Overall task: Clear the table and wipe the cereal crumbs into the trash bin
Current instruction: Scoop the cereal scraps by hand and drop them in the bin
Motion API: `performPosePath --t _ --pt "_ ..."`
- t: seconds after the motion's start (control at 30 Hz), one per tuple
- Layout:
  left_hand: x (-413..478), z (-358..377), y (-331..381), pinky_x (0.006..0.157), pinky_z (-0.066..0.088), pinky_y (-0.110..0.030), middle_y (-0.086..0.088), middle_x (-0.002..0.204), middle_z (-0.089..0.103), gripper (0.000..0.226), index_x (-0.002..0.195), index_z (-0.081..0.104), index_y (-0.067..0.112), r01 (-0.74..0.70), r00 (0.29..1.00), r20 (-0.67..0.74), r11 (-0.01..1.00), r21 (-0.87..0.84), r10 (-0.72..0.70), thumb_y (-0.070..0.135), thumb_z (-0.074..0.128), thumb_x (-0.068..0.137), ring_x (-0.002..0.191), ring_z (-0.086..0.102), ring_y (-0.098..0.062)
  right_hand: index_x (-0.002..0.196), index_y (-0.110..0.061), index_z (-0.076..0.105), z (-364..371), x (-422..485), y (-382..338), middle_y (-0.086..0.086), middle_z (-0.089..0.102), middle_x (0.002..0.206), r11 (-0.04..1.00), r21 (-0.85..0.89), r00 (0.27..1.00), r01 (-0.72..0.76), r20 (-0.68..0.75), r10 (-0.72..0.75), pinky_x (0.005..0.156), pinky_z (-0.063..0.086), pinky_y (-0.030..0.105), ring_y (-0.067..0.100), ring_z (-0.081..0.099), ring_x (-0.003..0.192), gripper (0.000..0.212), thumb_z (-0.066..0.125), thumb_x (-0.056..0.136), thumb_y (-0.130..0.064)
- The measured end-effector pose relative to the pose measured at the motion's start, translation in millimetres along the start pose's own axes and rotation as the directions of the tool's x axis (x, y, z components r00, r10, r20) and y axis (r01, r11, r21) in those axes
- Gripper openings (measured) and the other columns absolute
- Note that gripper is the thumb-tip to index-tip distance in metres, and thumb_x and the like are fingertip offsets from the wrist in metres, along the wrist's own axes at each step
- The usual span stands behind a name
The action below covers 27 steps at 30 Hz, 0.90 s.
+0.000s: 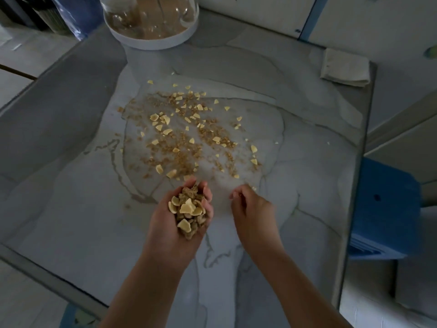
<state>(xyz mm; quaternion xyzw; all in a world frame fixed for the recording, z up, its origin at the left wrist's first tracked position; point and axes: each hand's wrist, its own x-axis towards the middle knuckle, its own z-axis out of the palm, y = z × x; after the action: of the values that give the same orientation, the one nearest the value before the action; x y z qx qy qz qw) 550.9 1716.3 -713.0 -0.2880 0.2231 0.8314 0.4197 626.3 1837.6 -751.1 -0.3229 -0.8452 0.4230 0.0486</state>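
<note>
Your left hand (160, 223) is cupped palm-up round a heap of cereal (189, 210), a scoop that keeps the flakes together. Your right hand (250, 204) hovers beside it, fingers curled and blurred; whether they pinch anything I cannot tell. Dry pale flakes and brown crumbs (186, 136) litter the smooth veined table (71, 209). A folded cloth (345, 67) lies at the far corner.

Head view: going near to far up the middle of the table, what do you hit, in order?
left hand cupping a cereal handful → scattered cereal crumbs on the table → glass jar on its white base at the far edge.
</note>
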Motion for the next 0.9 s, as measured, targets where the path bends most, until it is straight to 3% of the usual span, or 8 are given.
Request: performPosePath --t 0.07,0.17,0.23,0.4,0.47,0.7,0.83,0.9 --pt "-11 -1 -38 0.055 0.054 -0.021 -0.007 0.087 0.066 0.019 0.088 0.067 0.01 0.011 1.0 -0.002 1.0 0.028 -0.011 0.014 0.049 0.094 0.076 0.063 -0.019 0.079 -0.017 0.06 -24 -15 4 -0.005 0.053 0.057 0.913 0.367 0.982 -0.18 0.011 0.189 0.045 0.033 0.022 0.007 0.042 0.047 0.024 0.044 0.097 -0.019" --pt "-23 -8 -103 0.056 0.056 -0.022 -0.009 0.09 0.07 0.024 0.101 0.067 0.009 0.019 0.998 -0.054 1.0 -0.018 -0.019 0.013 0.045 0.096 0.073 0.069 -0.019 0.068 -0.014 0.051 -66 -50 15 0.0 0.042 0.054 0.407 0.808 0.883 -0.425 0.271 0.384 0.043 0.032 0.024 0.013 0.036 0.048 0.028 0.043 0.095 -0.016" --pt "-33 -11 -144 0.059 0.056 -0.02 -0.007 0.089 0.071 0.023 0.107 0.063 0.009 -0.031 0.997 -0.067 0.999 -0.017 0.03 0.006 0.043 0.097 0.074 0.071 -0.014 0.066 -0.014 0.046 -94 -75 27 0.002 0.04 0.054 0.149 0.881 0.841 -0.449 0.36 0.404 0.043 0.042 0.024 0.015 0.041 0.048 0.032 0.044 0.097 -0.021" --pt "-59 -2 -238 0.051 0.054 -0.021 -0.006 0.082 0.067 0.017 0.085 0.068 0.011 0.175 0.984 -0.022 0.979 -0.105 -0.178 0.015 0.051 0.089 0.064 0.067 -0.017 0.068 -0.014 0.042 -161 -133 77 0.001 0.04 0.057 -0.171 0.937 0.815 -0.306 0.35 0.462 0.036 0.042 0.021 0.011 0.033 0.042 0.035 0.045 0.1 -0.027" --pt "-64 -1 -273 0.048 0.053 -0.022 -0.008 0.084 0.067 0.021 0.085 0.07 0.009 0.222 0.972 -0.056 0.971 -0.092 -0.228 0.015 0.05 0.089 0.065 0.066 -0.017 0.065 -0.016 0.045 -178 -152 101 0.0 0.041 0.055 -0.234 0.936 0.789 -0.262 0.347 0.507 0.045 0.049 0.024 0.011 0.035 0.043 0.037 0.046 0.1 -0.031" --pt "-31 -55 -376 0.043 0.051 -0.022 -0.01 0.081 0.069 0.02 0.084 0.074 0.009 0.266 0.948 -0.153 0.959 -0.093 -0.278 0.013 0.055 0.083 0.062 0.067 -0.019 0.067 -0.019 0.045 -180 -183 205 -0.002 0.043 0.051 -0.227 0.949 0.673 -0.219 0.315 0.669 0.051 0.043 0.029 0.016 0.056 0.044 0.03 0.041 0.096 -0.026" --pt "17 -122 -411 0.047 0.055 -0.026 -0.012 0.095 0.066 0.017 0.085 0.075 0.005 0.316 0.931 -0.134 0.933 -0.171 -0.34 -0.002 0.072 0.07 0.071 0.069 -0.022 0.071 -0.02 0.054 -133 -182 285 0.001 0.059 0.065 -0.253 0.948 0.648 -0.192 0.316 0.693 0.052 0.05 0.027 0.021 0.066 0.06 0.027 0.04 0.094 -0.023" --pt "47 -150 -415 0.049 0.055 -0.024 -0.01 0.092 0.065 0.012 0.085 0.072 0.004 0.299 0.926 -0.183 0.937 -0.18 -0.33 0.004 0.067 0.074 0.07 0.067 -0.019 0.078 -0.019 0.059 -101 -176 323 0.003 0.066 0.074 -0.273 0.947 0.66 -0.17 0.316 0.682 0.053 0.053 0.025 0.02 0.067 0.064 0.023 0.042 0.094 -0.022"
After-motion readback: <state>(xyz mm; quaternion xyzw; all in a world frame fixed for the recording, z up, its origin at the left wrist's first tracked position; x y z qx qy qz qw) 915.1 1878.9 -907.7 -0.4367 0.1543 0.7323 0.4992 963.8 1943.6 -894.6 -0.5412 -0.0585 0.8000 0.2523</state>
